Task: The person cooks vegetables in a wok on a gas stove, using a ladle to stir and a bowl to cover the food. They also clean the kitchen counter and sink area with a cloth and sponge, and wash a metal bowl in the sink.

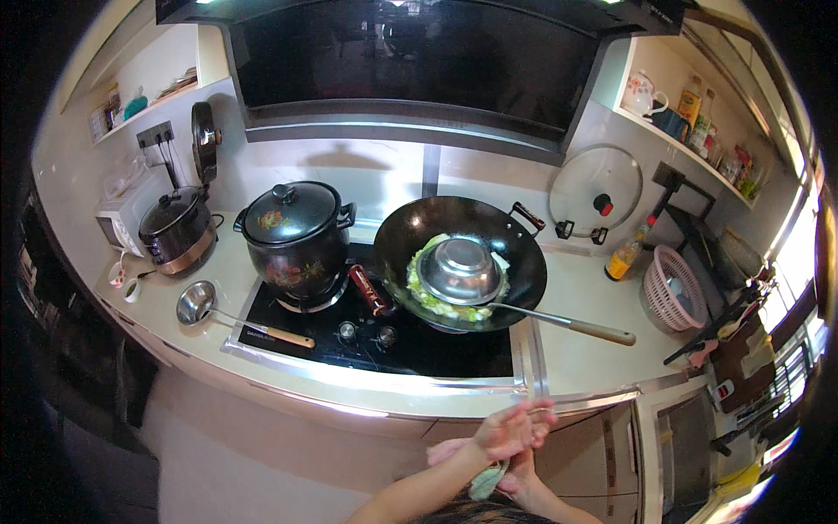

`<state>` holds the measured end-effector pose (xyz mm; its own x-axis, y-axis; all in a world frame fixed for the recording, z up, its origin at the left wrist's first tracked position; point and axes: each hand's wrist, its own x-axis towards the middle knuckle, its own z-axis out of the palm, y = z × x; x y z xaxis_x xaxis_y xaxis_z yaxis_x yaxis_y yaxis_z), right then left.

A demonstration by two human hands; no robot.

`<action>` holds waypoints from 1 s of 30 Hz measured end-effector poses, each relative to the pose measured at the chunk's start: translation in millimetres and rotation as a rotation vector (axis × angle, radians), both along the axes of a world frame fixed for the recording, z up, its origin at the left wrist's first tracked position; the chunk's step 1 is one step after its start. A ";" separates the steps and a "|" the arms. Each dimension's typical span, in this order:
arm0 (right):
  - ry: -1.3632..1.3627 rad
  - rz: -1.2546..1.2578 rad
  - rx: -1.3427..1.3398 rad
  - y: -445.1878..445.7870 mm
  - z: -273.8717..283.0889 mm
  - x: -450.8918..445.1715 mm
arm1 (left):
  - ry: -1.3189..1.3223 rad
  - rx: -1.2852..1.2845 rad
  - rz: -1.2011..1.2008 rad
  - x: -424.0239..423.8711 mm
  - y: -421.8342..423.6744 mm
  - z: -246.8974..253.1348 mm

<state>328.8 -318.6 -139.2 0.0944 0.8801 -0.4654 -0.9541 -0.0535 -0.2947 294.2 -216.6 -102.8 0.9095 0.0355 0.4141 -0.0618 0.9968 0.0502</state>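
Low in front of me, below the counter's front edge, my left hand (514, 430) is raised with its fingers extended and slightly blurred. My right hand (520, 473) is just beneath it, partly hidden, against a pale green cloth (488, 481); whether it grips the cloth is unclear. Some pink fabric (447, 450) shows beside the left wrist. On the hob, a black wok (399, 226) holds chopped green vegetables (419, 295) under an upturned steel bowl (461, 268). A wooden-handled utensil (576, 324) rests in the wok, its head hidden by the bowl.
Left of the wok stands a lidded black pot (292, 242). A steel ladle (196, 303) lies across the counter and hob (425, 354). Further left is a cooker (178, 232). At right are a sauce bottle (622, 259), a pink basket (661, 288) and a glass lid (592, 183); above hangs a range hood (406, 124).
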 end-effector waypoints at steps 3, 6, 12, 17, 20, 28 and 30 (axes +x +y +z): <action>-0.070 -0.107 -0.093 29.1 4.0 -4.4 | 0.112 -0.174 0.078 -32.5 19.0 -14.7; 0.056 0.028 -0.098 50.0 -14.8 1.4 | 0.179 -0.136 0.097 -53.0 29.2 -34.8; 0.056 0.182 -0.202 91.8 -8.6 -4.2 | 0.479 0.043 0.255 -95.9 59.8 -27.4; 0.013 0.491 -0.026 136.5 -23.3 -2.0 | 0.783 0.093 0.414 -115.3 76.7 12.6; -0.356 0.601 0.257 170.5 -42.2 -11.5 | 0.911 0.271 0.502 -153.2 88.7 -44.4; -1.301 0.746 0.851 250.2 1.8 -76.6 | 0.892 -0.119 0.568 -235.5 123.1 -90.4; -1.544 1.039 1.050 265.4 30.2 -95.8 | 0.837 -0.228 0.643 -251.3 128.4 -96.4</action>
